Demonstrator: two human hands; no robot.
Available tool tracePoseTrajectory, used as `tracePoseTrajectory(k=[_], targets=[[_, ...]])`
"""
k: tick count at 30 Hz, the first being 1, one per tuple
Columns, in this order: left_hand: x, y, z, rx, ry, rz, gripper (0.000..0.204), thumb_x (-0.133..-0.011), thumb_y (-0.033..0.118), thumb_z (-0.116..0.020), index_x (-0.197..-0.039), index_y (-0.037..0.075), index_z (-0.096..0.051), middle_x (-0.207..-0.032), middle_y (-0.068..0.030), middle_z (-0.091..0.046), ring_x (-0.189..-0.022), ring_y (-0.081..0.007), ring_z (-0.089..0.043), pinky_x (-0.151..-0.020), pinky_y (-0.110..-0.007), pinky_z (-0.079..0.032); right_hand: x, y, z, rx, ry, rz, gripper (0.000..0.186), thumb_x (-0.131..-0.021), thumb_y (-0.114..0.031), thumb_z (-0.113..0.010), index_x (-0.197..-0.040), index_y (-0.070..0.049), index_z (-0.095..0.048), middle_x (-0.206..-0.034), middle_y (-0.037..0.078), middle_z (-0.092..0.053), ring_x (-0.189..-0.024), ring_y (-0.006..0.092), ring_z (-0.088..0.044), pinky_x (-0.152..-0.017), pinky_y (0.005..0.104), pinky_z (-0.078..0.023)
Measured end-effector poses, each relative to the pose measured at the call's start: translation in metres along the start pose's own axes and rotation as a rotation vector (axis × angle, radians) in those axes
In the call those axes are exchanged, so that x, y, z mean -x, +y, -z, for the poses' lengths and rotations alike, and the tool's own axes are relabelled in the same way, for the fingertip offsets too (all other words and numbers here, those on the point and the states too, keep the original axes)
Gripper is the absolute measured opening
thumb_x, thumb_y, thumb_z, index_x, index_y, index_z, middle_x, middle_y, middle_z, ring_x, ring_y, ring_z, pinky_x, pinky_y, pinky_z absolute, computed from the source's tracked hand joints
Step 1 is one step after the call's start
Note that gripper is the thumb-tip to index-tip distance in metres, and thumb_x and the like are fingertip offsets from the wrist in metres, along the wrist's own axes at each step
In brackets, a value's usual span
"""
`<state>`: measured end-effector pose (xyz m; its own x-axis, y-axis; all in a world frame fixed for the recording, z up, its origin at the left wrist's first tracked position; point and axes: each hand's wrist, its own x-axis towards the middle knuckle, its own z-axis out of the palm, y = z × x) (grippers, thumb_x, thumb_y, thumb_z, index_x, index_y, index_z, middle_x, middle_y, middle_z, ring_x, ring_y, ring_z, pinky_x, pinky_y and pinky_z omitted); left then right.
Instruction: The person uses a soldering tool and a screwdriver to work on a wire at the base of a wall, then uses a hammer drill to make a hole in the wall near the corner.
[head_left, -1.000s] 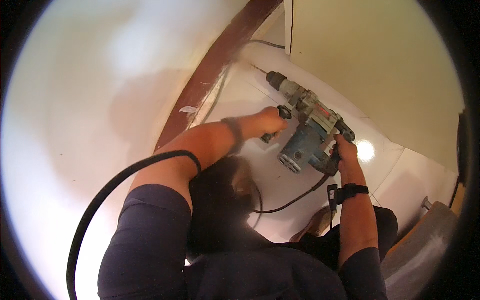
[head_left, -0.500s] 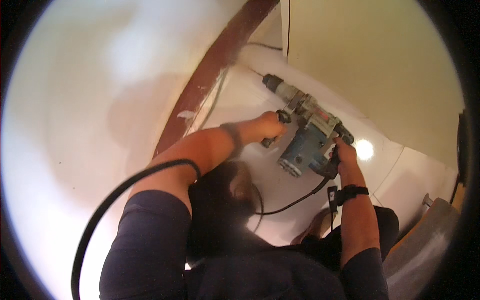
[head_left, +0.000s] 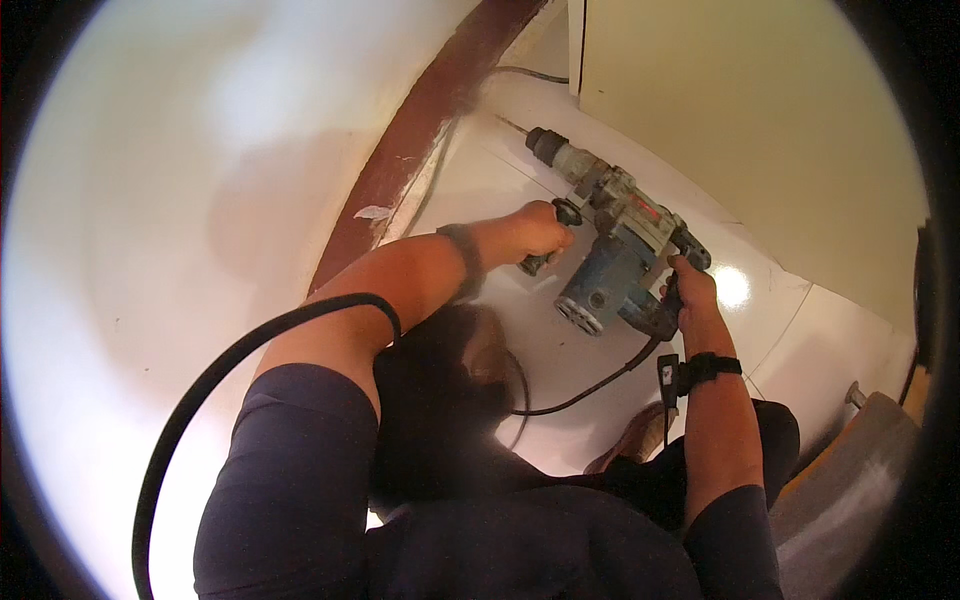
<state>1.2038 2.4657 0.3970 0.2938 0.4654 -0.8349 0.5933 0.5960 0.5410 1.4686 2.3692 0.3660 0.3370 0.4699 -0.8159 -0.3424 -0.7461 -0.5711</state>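
A rotary hammer drill (head_left: 625,220), with a blue motor housing and a worn grey body, is held between my hands above the pale floor. My left hand (head_left: 540,232) is wrapped round its black side handle. At the rear grip, my right hand (head_left: 693,287) is closed, its fingers partly hidden by the handle. The thin drill bit (head_left: 510,124) points up and left toward the base of the wall, apart from the dark red skirting. From the rear grip a black power cord (head_left: 590,392) runs down and left past my knee.
A curved white wall (head_left: 150,220) with dark red skirting (head_left: 400,150) stands on the left. At the upper right is a cream panel (head_left: 750,120). Pale tiles (head_left: 790,320) cover the floor. A grey, dusty board-like thing (head_left: 850,490) is at the lower right. A thin cable (head_left: 437,180) lies along the skirting.
The drill has shifted slightly upward in view, with both hands still on it. Its bit shows more sharply now. My right wrist has turned a little.
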Motion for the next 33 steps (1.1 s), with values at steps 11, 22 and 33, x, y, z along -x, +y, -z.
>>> tracePoseTrajectory(k=[11, 22, 33], targets=[[-0.001, -0.017, -0.016, 0.089, 0.043, 0.017, 0.017, -0.075, 0.008, -0.063, -0.064, -0.004, -0.057, -0.060, -0.0150, -0.059, -0.047, -0.0238, -0.056, -0.045, -0.037, -0.046, 0.001, -0.001, 0.009, 0.079, -0.018, -0.021, 0.025, -0.079, -0.020, -0.068, -0.086, 0.002, -0.057, -0.072, 0.011, -0.059, -0.054, 0.0215, -0.058, -0.048, 0.0345, -0.046], [0.013, -0.008, -0.017, -0.187, 0.084, -0.097, 0.018, -0.075, 0.014, -0.064, -0.077, -0.004, -0.062, -0.069, -0.0128, -0.060, -0.061, -0.0212, -0.059, -0.050, -0.038, -0.046, 0.003, -0.001, 0.009, 0.131, 0.006, -0.071, 0.025, -0.077, -0.022, -0.070, -0.082, -0.002, -0.055, -0.066, 0.007, -0.053, -0.050, 0.0196, -0.055, -0.045, 0.0334, -0.044], [0.001, -0.020, -0.009, 0.063, 0.030, -0.063, 0.013, -0.073, 0.012, -0.065, -0.074, 0.000, -0.061, -0.064, -0.0071, -0.057, -0.055, -0.0185, -0.055, -0.047, -0.035, -0.042, 0.008, -0.012, -0.002, 0.097, -0.014, -0.009, 0.023, -0.079, -0.016, -0.068, -0.089, 0.002, -0.058, -0.072, 0.009, -0.055, -0.052, 0.0203, -0.055, -0.046, 0.0324, -0.046]])
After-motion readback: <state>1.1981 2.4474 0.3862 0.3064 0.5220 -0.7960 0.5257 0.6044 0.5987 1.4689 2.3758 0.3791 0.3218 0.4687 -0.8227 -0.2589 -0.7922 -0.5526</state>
